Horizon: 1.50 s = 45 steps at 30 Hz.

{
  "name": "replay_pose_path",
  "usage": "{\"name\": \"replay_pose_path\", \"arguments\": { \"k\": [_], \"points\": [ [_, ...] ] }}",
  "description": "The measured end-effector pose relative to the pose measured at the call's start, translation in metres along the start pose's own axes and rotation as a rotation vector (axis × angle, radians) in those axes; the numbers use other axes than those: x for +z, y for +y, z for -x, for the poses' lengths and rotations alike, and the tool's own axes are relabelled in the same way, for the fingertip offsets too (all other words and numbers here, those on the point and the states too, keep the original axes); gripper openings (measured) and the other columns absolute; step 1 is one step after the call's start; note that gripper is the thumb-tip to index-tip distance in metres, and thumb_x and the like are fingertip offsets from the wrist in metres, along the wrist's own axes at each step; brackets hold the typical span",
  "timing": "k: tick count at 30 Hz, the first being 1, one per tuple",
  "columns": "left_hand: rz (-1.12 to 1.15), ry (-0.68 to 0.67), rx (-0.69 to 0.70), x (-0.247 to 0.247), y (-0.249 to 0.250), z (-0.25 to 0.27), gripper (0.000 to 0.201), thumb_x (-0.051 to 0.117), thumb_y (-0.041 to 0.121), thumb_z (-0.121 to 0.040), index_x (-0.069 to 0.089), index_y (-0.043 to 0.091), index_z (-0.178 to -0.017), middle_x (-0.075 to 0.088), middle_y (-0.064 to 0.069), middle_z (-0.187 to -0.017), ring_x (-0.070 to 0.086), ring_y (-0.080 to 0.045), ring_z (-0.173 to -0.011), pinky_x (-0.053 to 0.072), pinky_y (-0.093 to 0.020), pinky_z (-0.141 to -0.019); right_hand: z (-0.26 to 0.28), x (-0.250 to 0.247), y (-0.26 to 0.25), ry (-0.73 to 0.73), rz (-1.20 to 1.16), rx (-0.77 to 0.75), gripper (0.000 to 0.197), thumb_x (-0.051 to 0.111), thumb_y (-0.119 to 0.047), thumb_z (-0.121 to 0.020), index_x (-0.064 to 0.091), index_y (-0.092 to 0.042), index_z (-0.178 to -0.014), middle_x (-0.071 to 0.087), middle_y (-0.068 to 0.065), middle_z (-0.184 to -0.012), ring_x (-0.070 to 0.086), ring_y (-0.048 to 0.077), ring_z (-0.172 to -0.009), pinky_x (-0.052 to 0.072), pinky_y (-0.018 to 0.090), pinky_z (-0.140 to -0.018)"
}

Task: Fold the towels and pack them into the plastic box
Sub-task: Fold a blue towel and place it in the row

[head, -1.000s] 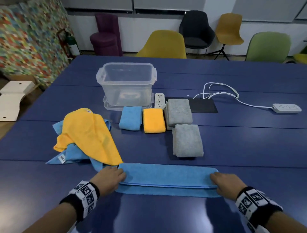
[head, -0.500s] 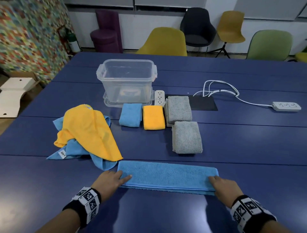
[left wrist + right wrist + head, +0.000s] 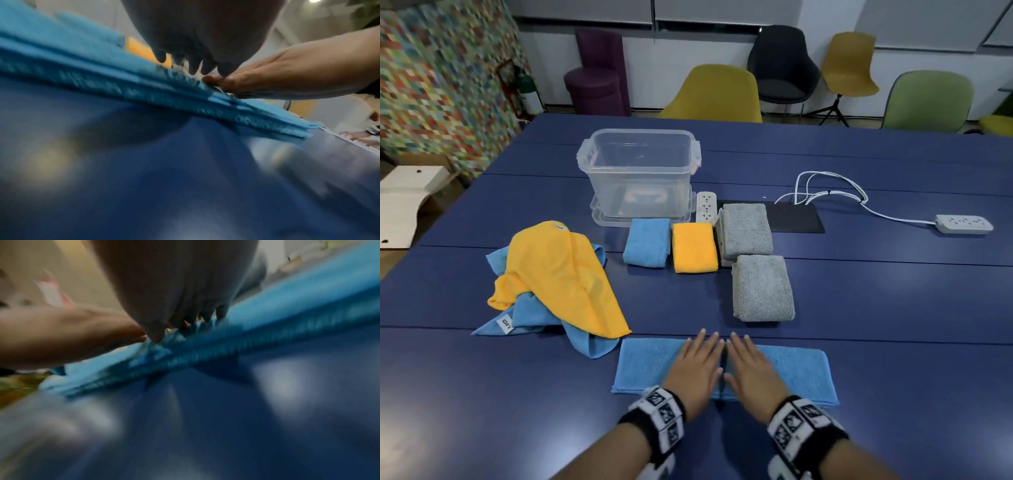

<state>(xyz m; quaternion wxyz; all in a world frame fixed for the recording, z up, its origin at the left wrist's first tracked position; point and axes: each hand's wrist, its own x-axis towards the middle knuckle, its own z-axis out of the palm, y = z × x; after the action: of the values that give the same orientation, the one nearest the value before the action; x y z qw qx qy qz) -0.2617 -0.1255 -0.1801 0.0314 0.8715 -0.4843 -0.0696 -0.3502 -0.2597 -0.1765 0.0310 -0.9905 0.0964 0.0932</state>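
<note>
Both hands have slid inward from the ends of the long folded blue towel (image 3: 791, 368), so the left hand (image 3: 697, 368) and right hand (image 3: 751, 371) now lie flat, side by side, on its middle.

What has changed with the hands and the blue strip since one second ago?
Both hands let go of the strip's ends and slid to its middle; left hand and right hand now press flat, side by side. The strip's second layer lies flush. Folded towels, pile and box are unchanged.
</note>
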Motion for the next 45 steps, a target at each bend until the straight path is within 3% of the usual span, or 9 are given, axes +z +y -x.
{"name": "replay_pose_path", "arguments": {
  "k": [4, 8, 15, 18, 24, 28, 30, 35, 45],
  "points": [
    [0.019, -0.047, -0.044, 0.029, 0.002, 0.006, 0.056, 0.002, 0.038, -0.1, 0.032, 0.022, -0.143, 0.057, -0.001, -0.131, 0.042, -0.024, -0.13, 0.013, -0.035, -0.112, -0.001, 0.034, 0.003, -0.043, -0.063, -0.017, 0.063, 0.01, -0.048, -0.098, 0.0, -0.013, -0.149, 0.028, -0.002, -0.146, -0.007, 0.02, -0.145, 0.008, 0.034, -0.111],
    [0.042, -0.04, -0.145, 0.034, -0.046, 0.024, 0.055, 0.006, 0.043, -0.1, 0.0, 0.019, -0.149, 0.049, -0.004, -0.138, -0.008, -0.021, -0.145, 0.002, -0.032, -0.112, 0.014, 0.026, 0.038, -0.062, -0.08, 0.03, 0.068, 0.008, -0.057, -0.096, -0.002, -0.015, -0.149, 0.003, 0.002, -0.158, -0.011, 0.018, -0.145, 0.003, 0.032, -0.112],
    [-0.007, -0.201, -0.256, 0.021, -0.101, 0.043, 0.059, 0.008, 0.047, -0.1, 0.002, 0.017, -0.149, 0.049, -0.007, -0.139, -0.01, -0.015, -0.145, 0.003, -0.031, -0.112, 0.043, 0.027, 0.097, -0.18, -0.059, 0.23, 0.073, 0.007, -0.059, -0.095, 0.001, -0.01, -0.149, 0.039, 0.006, -0.144, -0.012, 0.015, -0.145, 0.0, 0.03, -0.112],
    [0.018, -0.256, -0.234, 0.029, -0.106, 0.039, 0.06, 0.008, 0.048, -0.099, 0.007, 0.015, -0.149, 0.045, -0.005, -0.139, -0.007, -0.015, -0.146, 0.002, -0.031, -0.113, 0.052, 0.02, 0.12, -0.128, -0.021, 0.237, 0.099, -0.014, -0.075, -0.078, -0.009, -0.001, -0.144, 0.006, 0.008, -0.155, -0.037, -0.002, -0.132, -0.023, 0.022, -0.107],
    [0.086, -0.134, -0.347, -0.005, -0.104, 0.037, 0.062, 0.016, 0.051, -0.097, 0.019, 0.017, -0.149, 0.012, -0.001, -0.157, 0.019, -0.021, -0.143, 0.026, -0.036, -0.113, 0.056, 0.014, 0.138, -0.089, 0.067, 0.278, 0.062, 0.011, -0.057, -0.095, 0.043, -0.012, -0.125, 0.058, 0.012, -0.126, 0.011, 0.029, -0.143, 0.003, 0.041, -0.113],
    [0.162, -0.073, -0.549, -0.019, -0.117, 0.038, 0.051, 0.045, 0.039, -0.095, 0.033, 0.019, -0.139, 0.039, -0.004, -0.136, 0.038, -0.022, -0.126, 0.036, -0.029, -0.1, 0.023, -0.029, 0.07, 0.137, -0.056, 0.012, 0.064, 0.084, -0.034, -0.055, 0.048, -0.021, -0.107, 0.064, 0.004, -0.098, 0.063, 0.023, -0.082, 0.049, 0.036, -0.078],
    [0.299, -0.134, -0.652, -0.022, -0.122, 0.04, 0.046, 0.049, 0.041, -0.092, 0.04, 0.019, -0.131, 0.05, -0.003, -0.126, 0.049, -0.021, -0.116, 0.045, -0.031, -0.088, 0.008, -0.037, 0.03, 0.169, -0.05, -0.143, 0.064, 0.083, -0.034, -0.056, 0.051, -0.021, -0.11, 0.059, -0.002, -0.094, 0.061, 0.018, -0.074, 0.055, 0.028, -0.065],
    [0.559, -0.202, -0.681, -0.02, -0.121, 0.04, 0.032, 0.058, 0.039, -0.088, 0.055, 0.013, -0.106, 0.059, -0.003, -0.1, 0.057, -0.019, -0.089, 0.045, -0.027, -0.071, -0.022, -0.043, -0.03, -0.394, -0.127, -0.013, 0.084, 0.053, -0.052, -0.086, 0.004, -0.027, -0.149, 0.03, 0.007, -0.144, 0.04, 0.027, -0.127, 0.041, 0.04, -0.099],
    [0.799, 0.08, -0.785, -0.046, -0.135, 0.031, 0.021, 0.053, 0.024, -0.092, 0.04, 0.012, -0.104, 0.05, -0.005, -0.068, 0.048, -0.02, -0.06, 0.033, -0.029, -0.051, -0.065, -0.043, -0.06, -0.396, -0.198, 0.045, 0.095, 0.06, -0.052, -0.08, 0.001, -0.028, -0.149, 0.025, 0.01, -0.145, 0.032, 0.028, -0.131, 0.038, 0.039, -0.103]
  ]
}}
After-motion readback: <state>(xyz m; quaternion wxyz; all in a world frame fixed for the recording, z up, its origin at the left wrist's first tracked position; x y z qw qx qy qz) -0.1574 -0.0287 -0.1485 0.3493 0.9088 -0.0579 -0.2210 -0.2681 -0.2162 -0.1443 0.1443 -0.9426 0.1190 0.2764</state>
